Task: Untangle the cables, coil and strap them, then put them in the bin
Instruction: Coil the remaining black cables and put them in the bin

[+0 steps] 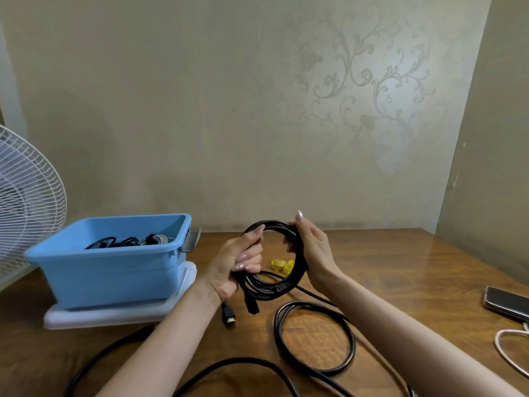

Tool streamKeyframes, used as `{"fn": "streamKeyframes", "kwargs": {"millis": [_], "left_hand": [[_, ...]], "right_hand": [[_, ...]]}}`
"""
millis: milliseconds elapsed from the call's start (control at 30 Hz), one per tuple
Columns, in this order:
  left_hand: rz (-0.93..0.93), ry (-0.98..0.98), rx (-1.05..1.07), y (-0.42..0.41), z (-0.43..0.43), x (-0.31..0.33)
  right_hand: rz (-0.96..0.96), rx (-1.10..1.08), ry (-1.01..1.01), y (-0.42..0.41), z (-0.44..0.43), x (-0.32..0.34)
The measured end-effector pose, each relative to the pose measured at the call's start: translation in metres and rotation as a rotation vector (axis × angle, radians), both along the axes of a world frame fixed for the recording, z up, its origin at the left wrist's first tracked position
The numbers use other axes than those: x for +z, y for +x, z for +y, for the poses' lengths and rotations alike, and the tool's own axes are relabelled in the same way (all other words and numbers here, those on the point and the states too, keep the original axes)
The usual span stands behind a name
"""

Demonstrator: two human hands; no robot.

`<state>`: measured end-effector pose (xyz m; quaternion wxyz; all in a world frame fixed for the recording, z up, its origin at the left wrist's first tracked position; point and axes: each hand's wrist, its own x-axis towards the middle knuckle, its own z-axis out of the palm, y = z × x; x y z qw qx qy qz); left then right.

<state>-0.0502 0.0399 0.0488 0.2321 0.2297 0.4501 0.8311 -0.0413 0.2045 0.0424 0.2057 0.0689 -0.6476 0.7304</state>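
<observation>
1. Loose black cable [277, 328]: lies in open loops on the near tabletop [400, 267], not yet coiled. Whether it runs on into the held coil is uncertain, as the strands cross under the arms. Risk: if joined, lifting the coil drags these loops into a fresh tangle.
2. Plug [229, 315]: lies flat on the tabletop below the left wrist. Risk: it snags a loop when pulled.
3. Coil [266, 287]: black, several turns, held upright above the tabletop between both hands, unstrapped, one connector dangling at its foot.
4. Left hand [232, 270]: grip curled round the coil's left side. Risk: once it lets go to fetch a strap, the stiff turns spring apart.
5. Right hand [312, 247]: grip wrapped on the coil's right side, one finger raised. Risk: a one-handed hold lets the turns slide unevenly.
6. Yellow straps [282, 265]: lie on the tabletop just behind the coil, seen through its ring. Risk: the reach passes through or round the coil and knocks them away.
7. Blue bin [108, 267]: far left, on a white tray [114, 313], already holding cables [128, 241]. Risk: an unstrapped coil dropped in mixes with them.
</observation>
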Motion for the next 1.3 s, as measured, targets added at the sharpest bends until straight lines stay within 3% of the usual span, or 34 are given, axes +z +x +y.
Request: {"fn": "streamKeyframes", "kwargs": {"millis": [67,167,233,367,467,567,667,733,800,967,1133,1300], "left_hand": [[0.029,-0.027,0.101,-0.004,0.002,-0.009],[0.052,-0.057,0.246,-0.017,0.002,-0.024],[0.07,-0.096,0.292,-0.021,-0.002,-0.03],[0.135,-0.28,0.346,-0.024,-0.013,-0.031],[0.048,-0.289,0.348,-0.024,-0.018,-0.032],[0.129,-0.414,0.387,-0.027,-0.02,-0.036],[0.231,-0.55,0.46,-0.024,-0.016,-0.039],[0.299,-0.627,0.53,-0.022,-0.011,-0.04],[0.313,-0.679,0.593,-0.02,-0.007,-0.041],[0.404,-0.745,0.618,-0.016,-0.003,-0.044],[0.4,-0.637,0.382,-0.004,-0.001,-0.039],[0.552,-0.665,0.522,-0.003,0.005,-0.045]], "right_hand": [[-0.109,-0.084,0.156,-0.018,0.016,-0.014],[-0.27,-0.291,0.632,-0.056,0.042,-0.044],[-0.332,-0.315,0.863,-0.073,0.05,-0.064],[-0.315,-0.305,1.106,-0.092,0.05,-0.083],[-0.329,-0.305,1.091,-0.1,0.052,-0.092],[-0.239,-0.313,1.007,-0.09,0.051,-0.082],[-0.08,-0.236,0.695,-0.057,0.039,-0.049],[-0.016,-0.056,0.423,-0.028,0.025,-0.025],[0.004,0.084,0.307,-0.004,0.011,-0.013],[-0.032,0.223,0.189,0.017,-0.011,-0.023],[-0.149,0.299,0.004,0.009,-0.005,-0.04],[-0.19,0.418,-0.042,0.008,0.004,-0.039]]}}
